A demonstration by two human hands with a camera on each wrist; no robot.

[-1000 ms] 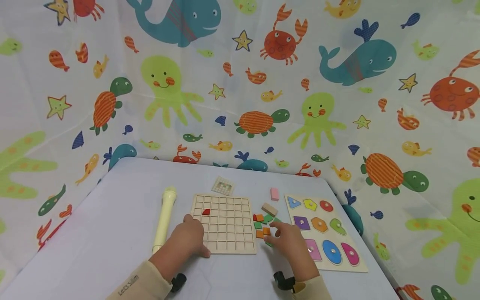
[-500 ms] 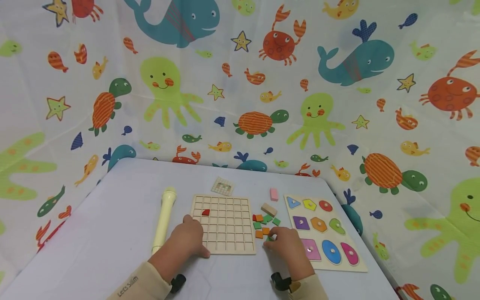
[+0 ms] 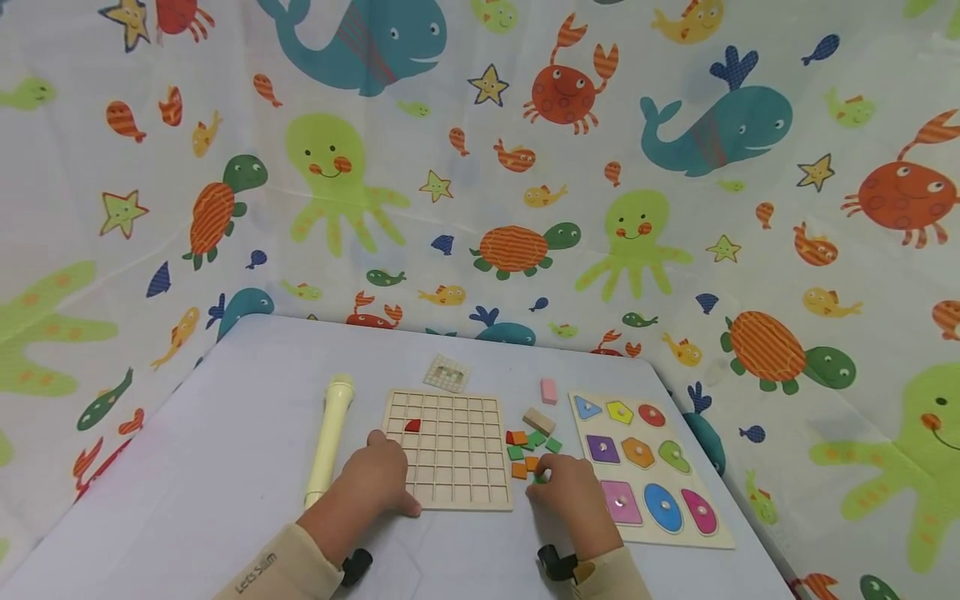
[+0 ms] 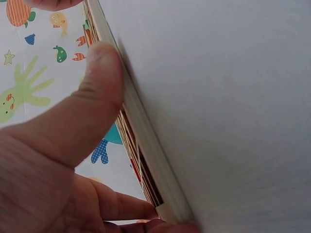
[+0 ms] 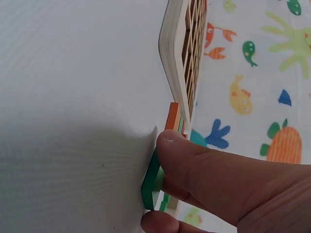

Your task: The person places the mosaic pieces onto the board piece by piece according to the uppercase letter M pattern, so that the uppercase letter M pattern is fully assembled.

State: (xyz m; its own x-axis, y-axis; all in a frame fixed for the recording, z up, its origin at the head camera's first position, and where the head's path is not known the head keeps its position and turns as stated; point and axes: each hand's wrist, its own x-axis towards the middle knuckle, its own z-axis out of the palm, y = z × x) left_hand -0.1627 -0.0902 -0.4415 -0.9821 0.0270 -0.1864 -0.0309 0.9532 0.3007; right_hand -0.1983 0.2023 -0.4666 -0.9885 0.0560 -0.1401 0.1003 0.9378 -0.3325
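A wooden grid board point(image 3: 463, 497) with small square cells lies on the white table, a red quarter-round piece point(image 3: 412, 426) in one of its upper left cells. My left hand point(image 3: 375, 475) grips the board's near left corner. In the left wrist view the thumb point(image 4: 104, 73) presses one board edge point(image 4: 153, 145) while the fingers touch it near the corner. My right hand point(image 3: 576, 504) pinches a green tile point(image 5: 151, 179) just right of the board. Orange tiles point(image 3: 519, 471) and green tiles point(image 3: 536, 438) lie loose beside those fingers.
A cream microphone-shaped stick point(image 3: 328, 437) lies left of the board. Behind are a small pattern card point(image 3: 447, 372), a pink block point(image 3: 549, 391) and a plain wooden block point(image 3: 538, 420). A shape puzzle board point(image 3: 652, 533) lies at right. A printed sea-animal cloth point(image 3: 480, 200) hangs behind.
My right hand has moved slightly down and left, and its thumb and fingers have come together on a green tile. The left hand has stayed on the board's corner.
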